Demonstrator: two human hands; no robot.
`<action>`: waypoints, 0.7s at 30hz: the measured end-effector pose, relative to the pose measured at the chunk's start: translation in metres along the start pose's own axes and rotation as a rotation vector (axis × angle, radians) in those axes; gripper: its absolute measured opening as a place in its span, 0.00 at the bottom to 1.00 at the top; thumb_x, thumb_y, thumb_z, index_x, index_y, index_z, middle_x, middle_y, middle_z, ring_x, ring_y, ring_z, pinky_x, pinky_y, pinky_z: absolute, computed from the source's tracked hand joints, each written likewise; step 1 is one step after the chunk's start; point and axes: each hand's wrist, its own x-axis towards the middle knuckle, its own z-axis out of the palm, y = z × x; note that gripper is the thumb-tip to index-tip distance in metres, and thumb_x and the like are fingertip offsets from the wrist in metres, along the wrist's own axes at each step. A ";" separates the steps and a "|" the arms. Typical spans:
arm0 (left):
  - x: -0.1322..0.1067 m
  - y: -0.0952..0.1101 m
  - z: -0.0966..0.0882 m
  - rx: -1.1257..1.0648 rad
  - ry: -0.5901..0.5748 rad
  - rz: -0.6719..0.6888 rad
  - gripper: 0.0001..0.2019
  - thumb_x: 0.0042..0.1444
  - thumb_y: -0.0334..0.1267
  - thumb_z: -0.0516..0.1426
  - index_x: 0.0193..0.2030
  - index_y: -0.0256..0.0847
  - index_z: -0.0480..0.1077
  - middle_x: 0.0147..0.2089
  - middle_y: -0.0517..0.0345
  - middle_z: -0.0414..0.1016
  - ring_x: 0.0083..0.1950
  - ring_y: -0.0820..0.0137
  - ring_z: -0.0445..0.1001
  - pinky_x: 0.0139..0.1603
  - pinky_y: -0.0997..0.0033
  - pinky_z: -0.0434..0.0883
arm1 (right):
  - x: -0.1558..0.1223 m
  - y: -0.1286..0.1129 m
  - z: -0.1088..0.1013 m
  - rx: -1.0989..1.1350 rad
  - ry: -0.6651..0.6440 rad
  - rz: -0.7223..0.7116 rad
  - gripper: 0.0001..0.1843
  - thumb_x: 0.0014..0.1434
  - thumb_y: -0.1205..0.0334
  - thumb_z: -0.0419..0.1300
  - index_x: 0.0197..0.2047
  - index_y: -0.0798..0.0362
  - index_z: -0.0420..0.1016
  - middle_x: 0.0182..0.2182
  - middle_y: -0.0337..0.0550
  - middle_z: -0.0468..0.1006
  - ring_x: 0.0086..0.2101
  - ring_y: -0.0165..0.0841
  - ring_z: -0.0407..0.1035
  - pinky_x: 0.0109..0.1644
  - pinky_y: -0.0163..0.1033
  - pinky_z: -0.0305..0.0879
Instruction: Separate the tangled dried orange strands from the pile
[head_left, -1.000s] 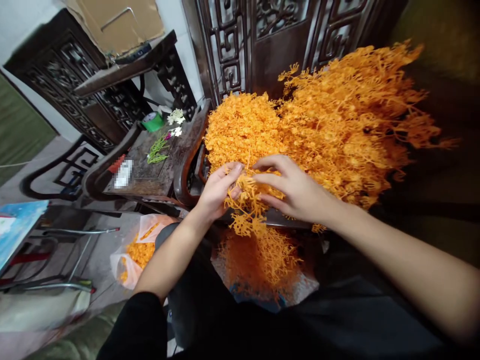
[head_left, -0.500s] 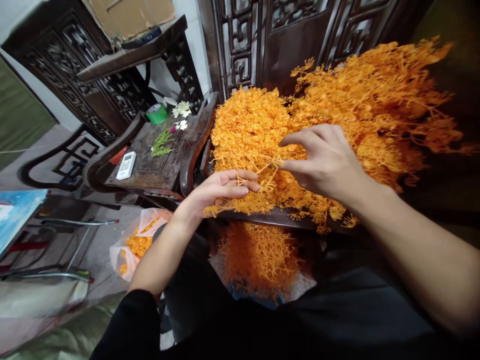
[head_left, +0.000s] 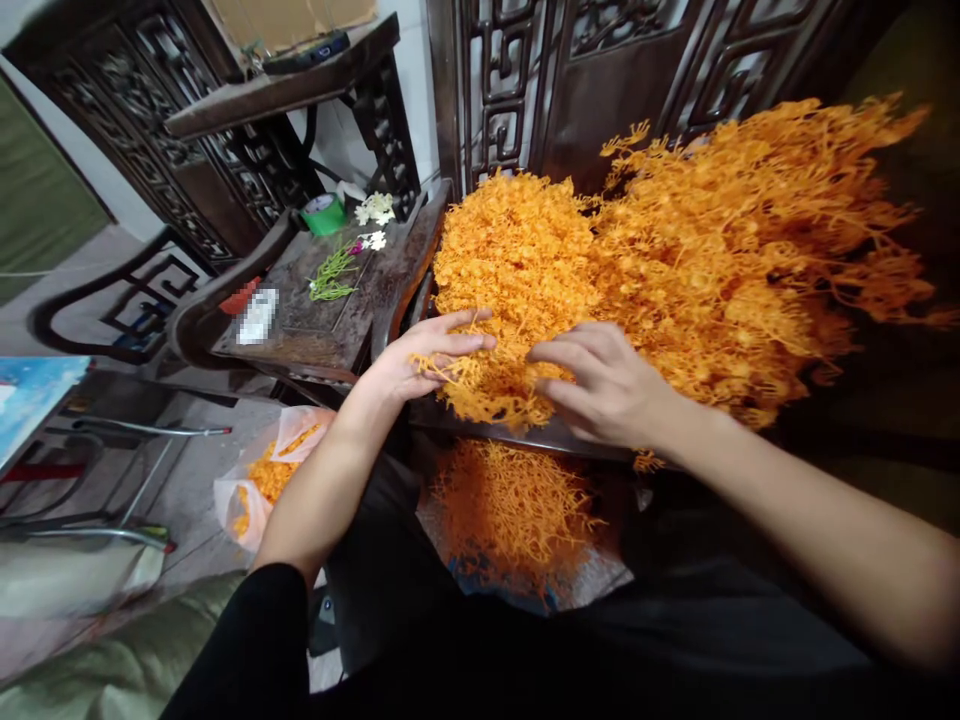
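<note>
My left hand [head_left: 420, 358] holds an orange plastic sprig [head_left: 456, 374] low against the palm and thumb. Its fingers stretch toward the right over the heap. Across from it, my right hand [head_left: 600, 385] reaches to the near edge of a big heap of orange plastic sprigs [head_left: 517, 235]. Its thumb and fingers are bent and a little apart, with orange pieces behind the fingertips and no held piece visible. Thin branching stems with small cupped ends make up the heap. More orange stems [head_left: 525, 500] lie below, between my legs.
A dark carved wooden bench back [head_left: 615, 95] stands behind the heap. To the left, a wooden chair seat [head_left: 307, 345] bears green tape [head_left: 325, 214], white flower pieces [head_left: 375, 208] and green stems [head_left: 332, 275]. A plastic bag [head_left: 259, 515] with orange pieces sits on the floor.
My right hand has moved down and left, nearer my left hand, to the heap's near edge. The thin sprig stretched between the hands no longer shows there. The view has shifted slightly.
</note>
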 end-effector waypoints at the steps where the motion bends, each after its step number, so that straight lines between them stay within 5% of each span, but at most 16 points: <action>1: 0.002 -0.003 0.002 -0.079 0.048 0.019 0.14 0.54 0.35 0.68 0.47 0.37 0.75 0.41 0.52 0.82 0.18 0.85 0.63 0.18 0.83 0.60 | 0.002 -0.009 0.001 0.062 0.010 0.011 0.04 0.63 0.66 0.61 0.40 0.47 0.76 0.52 0.49 0.78 0.49 0.45 0.71 0.53 0.58 0.68; 3: 0.002 -0.009 0.009 -0.206 0.079 0.033 0.12 0.62 0.43 0.62 0.46 0.36 0.73 0.43 0.47 0.82 0.24 0.78 0.72 0.23 0.79 0.69 | 0.007 -0.020 0.000 0.260 0.071 0.120 0.03 0.64 0.64 0.62 0.41 0.48 0.77 0.49 0.50 0.78 0.47 0.43 0.72 0.50 0.54 0.71; 7: -0.011 -0.013 0.024 -0.165 0.043 0.102 0.21 0.65 0.49 0.58 0.57 0.37 0.69 0.44 0.44 0.81 0.29 0.69 0.79 0.26 0.72 0.74 | 0.013 -0.018 -0.008 0.637 0.355 0.607 0.04 0.65 0.56 0.63 0.41 0.45 0.78 0.39 0.45 0.78 0.39 0.40 0.74 0.43 0.49 0.72; 11: -0.015 -0.016 0.022 0.162 0.318 0.362 0.38 0.60 0.51 0.65 0.72 0.43 0.56 0.43 0.48 0.81 0.26 0.70 0.77 0.18 0.78 0.64 | 0.022 -0.019 -0.015 0.916 0.467 0.920 0.12 0.62 0.47 0.65 0.44 0.44 0.78 0.30 0.41 0.74 0.27 0.35 0.67 0.29 0.43 0.65; 13: -0.014 -0.019 0.019 0.337 0.473 0.546 0.36 0.60 0.52 0.64 0.70 0.42 0.59 0.48 0.45 0.81 0.34 0.68 0.80 0.22 0.79 0.67 | 0.029 -0.024 -0.016 1.046 0.491 0.992 0.12 0.60 0.47 0.66 0.39 0.45 0.75 0.25 0.38 0.68 0.22 0.31 0.60 0.25 0.40 0.58; 16: -0.015 -0.024 0.017 0.633 0.566 0.859 0.27 0.63 0.51 0.61 0.64 0.40 0.68 0.59 0.43 0.77 0.55 0.63 0.79 0.44 0.70 0.77 | 0.038 -0.031 -0.016 1.193 0.522 1.003 0.14 0.57 0.51 0.69 0.33 0.47 0.70 0.21 0.34 0.62 0.20 0.27 0.54 0.23 0.37 0.52; 18: -0.021 -0.027 0.020 0.794 0.491 1.010 0.24 0.67 0.51 0.58 0.64 0.42 0.69 0.64 0.44 0.74 0.63 0.60 0.74 0.61 0.60 0.73 | 0.041 -0.032 -0.015 1.285 0.521 0.971 0.14 0.55 0.55 0.71 0.33 0.48 0.69 0.21 0.33 0.63 0.20 0.25 0.53 0.24 0.36 0.51; 21: -0.030 -0.030 0.029 0.914 0.355 0.991 0.31 0.62 0.51 0.62 0.69 0.44 0.64 0.66 0.45 0.73 0.66 0.57 0.73 0.68 0.55 0.67 | 0.042 -0.034 -0.013 1.387 0.495 0.963 0.14 0.53 0.59 0.72 0.33 0.49 0.69 0.22 0.33 0.66 0.20 0.23 0.55 0.24 0.35 0.51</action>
